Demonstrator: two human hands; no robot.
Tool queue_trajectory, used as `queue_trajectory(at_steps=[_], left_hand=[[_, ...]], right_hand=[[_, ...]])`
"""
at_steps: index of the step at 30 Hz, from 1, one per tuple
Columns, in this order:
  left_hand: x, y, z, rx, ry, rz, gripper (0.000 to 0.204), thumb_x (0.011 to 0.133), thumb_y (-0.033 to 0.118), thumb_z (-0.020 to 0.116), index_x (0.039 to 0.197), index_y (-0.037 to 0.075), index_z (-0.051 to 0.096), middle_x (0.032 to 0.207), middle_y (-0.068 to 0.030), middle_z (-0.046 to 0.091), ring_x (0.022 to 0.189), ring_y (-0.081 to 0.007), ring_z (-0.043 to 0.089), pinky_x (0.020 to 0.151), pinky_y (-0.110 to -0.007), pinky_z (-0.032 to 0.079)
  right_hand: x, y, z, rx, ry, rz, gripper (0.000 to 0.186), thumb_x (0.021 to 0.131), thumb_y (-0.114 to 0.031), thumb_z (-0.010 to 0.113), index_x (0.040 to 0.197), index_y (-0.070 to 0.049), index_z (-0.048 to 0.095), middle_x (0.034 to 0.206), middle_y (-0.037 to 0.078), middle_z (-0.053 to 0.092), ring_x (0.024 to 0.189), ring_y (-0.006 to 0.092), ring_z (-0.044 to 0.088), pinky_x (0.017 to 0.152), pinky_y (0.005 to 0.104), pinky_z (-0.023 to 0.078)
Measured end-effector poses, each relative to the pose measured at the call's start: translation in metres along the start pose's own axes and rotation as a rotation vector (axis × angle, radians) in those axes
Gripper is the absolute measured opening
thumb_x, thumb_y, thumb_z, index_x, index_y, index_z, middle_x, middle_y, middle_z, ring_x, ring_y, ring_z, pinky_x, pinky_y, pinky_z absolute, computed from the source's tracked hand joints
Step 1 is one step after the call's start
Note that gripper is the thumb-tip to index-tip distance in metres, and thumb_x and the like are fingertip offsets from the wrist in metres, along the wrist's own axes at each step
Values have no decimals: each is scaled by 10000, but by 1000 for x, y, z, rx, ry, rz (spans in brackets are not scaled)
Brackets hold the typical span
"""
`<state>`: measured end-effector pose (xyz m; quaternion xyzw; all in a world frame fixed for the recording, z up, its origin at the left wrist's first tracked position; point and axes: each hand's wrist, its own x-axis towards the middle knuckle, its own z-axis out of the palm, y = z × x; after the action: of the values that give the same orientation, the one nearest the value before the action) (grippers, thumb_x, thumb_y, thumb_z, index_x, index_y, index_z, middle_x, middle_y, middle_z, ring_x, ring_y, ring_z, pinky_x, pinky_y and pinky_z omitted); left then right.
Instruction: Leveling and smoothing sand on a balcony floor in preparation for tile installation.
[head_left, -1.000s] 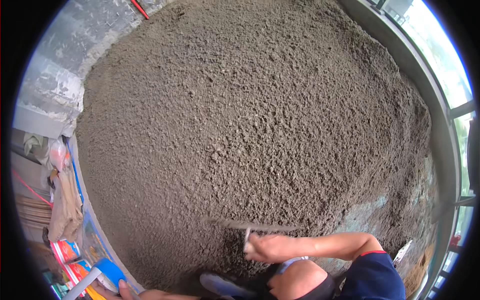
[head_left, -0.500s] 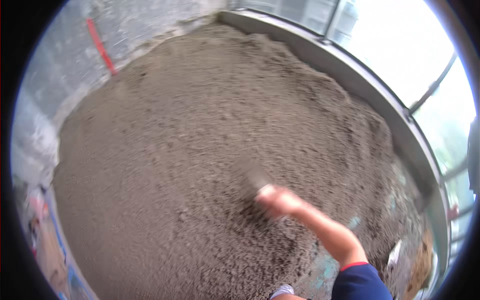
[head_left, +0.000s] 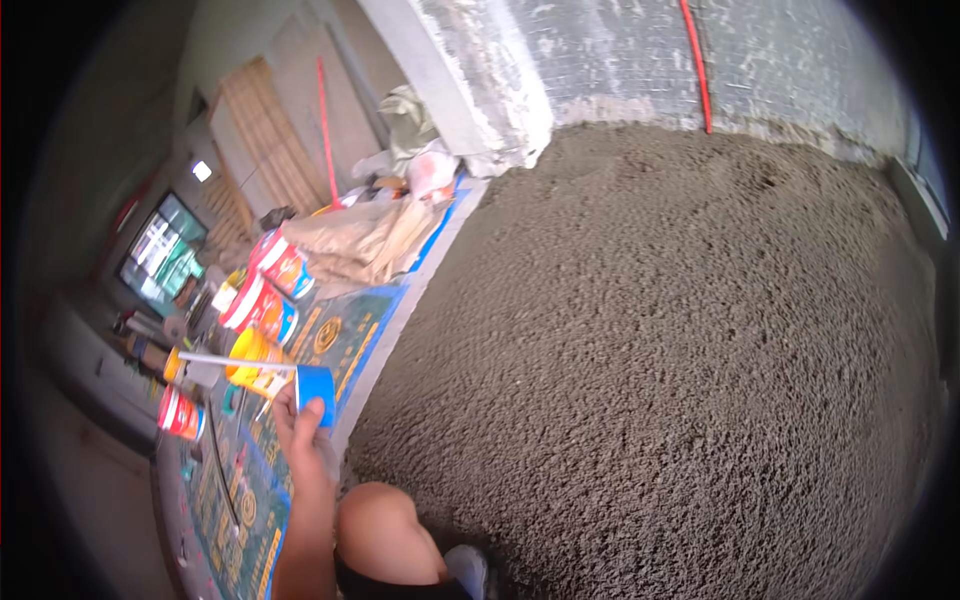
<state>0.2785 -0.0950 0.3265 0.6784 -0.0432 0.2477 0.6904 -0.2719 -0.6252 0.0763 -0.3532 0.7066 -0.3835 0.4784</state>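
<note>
My left hand (head_left: 302, 430) is raised at the lower left, beside my bent knee. Its thumb presses against the near face of a small blue, roughly rectangular piece (head_left: 316, 392) with a pale edge, and the fingers curl behind it. What the blue piece is, I cannot make out. A thin whitish rod (head_left: 235, 361) runs leftward from beside it; whether the two are joined is unclear. Rough, damp grey-brown mortar (head_left: 650, 350) covers the floor to the right of this hand. My right hand is out of view.
Past the mortar's left edge lies printed green sheeting (head_left: 330, 325) with blue edging. Red-and-white buckets (head_left: 262, 305) and a yellow bucket (head_left: 255, 350) stand there, near brown sacking (head_left: 350, 235). A red pipe (head_left: 697, 65) runs down the grey wall. My shoe (head_left: 467, 570) is by the mortar.
The view has swung left, from the window side to the buckets and sheeting. My right hand, earlier moving a blurred trowel over the mortar, has left the picture; my left hand has come in.
</note>
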Motion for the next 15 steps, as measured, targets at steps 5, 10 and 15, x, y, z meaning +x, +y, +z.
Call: queue_trajectory(at_steps=[5,10,15], left_hand=[[0,-16,-82,184,251,-23,552,813,145,746,1258,7,450,1172,-86,552,1007,-167,571,857,-298,474],[-37,-30,-163,472,450,-195,605,727,158,801,1214,-27,494,1040,-107,609,916,-189,609,808,-310,493],[-34,-45,-229,589,490,-163,642,683,112,795,1233,-31,495,1055,-114,621,931,-209,619,831,-322,509]], right_hand=[[-58,-42,84,-226,-498,-28,335,993,-293,563,1263,-96,572,631,-17,443,477,71,336,416,272,276],[-110,-99,148,-555,-1193,-309,228,963,-257,602,1058,-56,651,671,14,553,519,101,433,479,292,355],[-145,-109,197,-847,-1317,-776,289,951,-264,605,1138,-47,637,707,76,586,558,165,481,521,333,397]])
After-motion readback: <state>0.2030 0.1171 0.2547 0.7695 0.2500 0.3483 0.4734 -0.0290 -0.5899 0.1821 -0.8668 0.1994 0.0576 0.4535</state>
